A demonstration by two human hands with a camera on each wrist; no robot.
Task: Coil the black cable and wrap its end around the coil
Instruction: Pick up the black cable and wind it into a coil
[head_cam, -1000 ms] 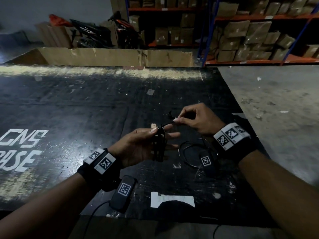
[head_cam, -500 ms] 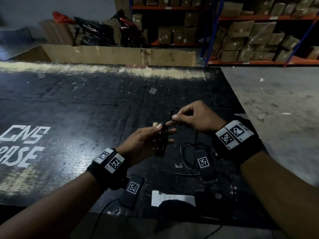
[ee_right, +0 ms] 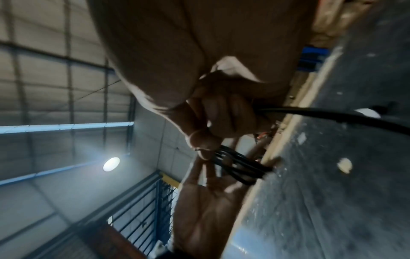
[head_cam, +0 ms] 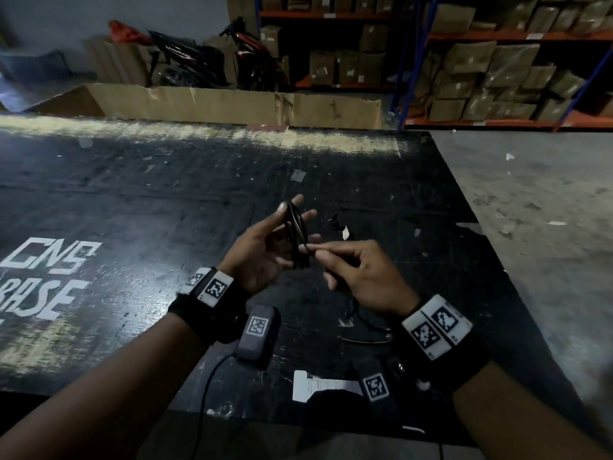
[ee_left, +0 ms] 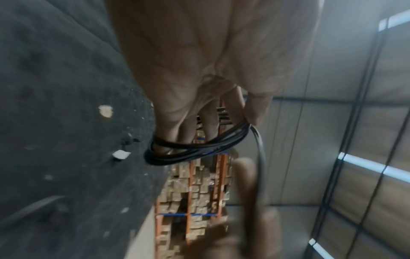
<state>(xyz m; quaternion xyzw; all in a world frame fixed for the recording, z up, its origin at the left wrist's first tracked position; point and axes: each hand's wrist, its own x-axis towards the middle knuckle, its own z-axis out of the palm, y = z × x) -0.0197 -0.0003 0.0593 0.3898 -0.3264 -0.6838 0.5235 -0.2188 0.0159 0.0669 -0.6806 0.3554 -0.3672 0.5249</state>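
The black cable coil (head_cam: 296,232) is looped round the fingers of my left hand (head_cam: 265,254), held palm up above the black table; the thumb presses the coil's far end. In the left wrist view the coil (ee_left: 190,149) circles the fingers of the left hand (ee_left: 199,70). My right hand (head_cam: 358,270) sits just right of the coil's near end and pinches the free strand between thumb and forefinger. The right wrist view shows the right hand (ee_right: 210,113) pinching beside the coil (ee_right: 239,166), with the strand (ee_right: 332,115) trailing off right. Slack cable (head_cam: 361,340) lies under my right wrist.
A white paper label (head_cam: 326,388) lies near the front edge of the black table (head_cam: 132,210). A small black piece (head_cam: 335,224) and a white scrap (head_cam: 345,232) lie beyond the hands. A cardboard box (head_cam: 232,104) and shelving stand behind; grey floor lies to the right.
My right hand has come from beyond the coil toward me, drawing the strand to the coil's near end. The left hand has lifted and moved forward with the coil.
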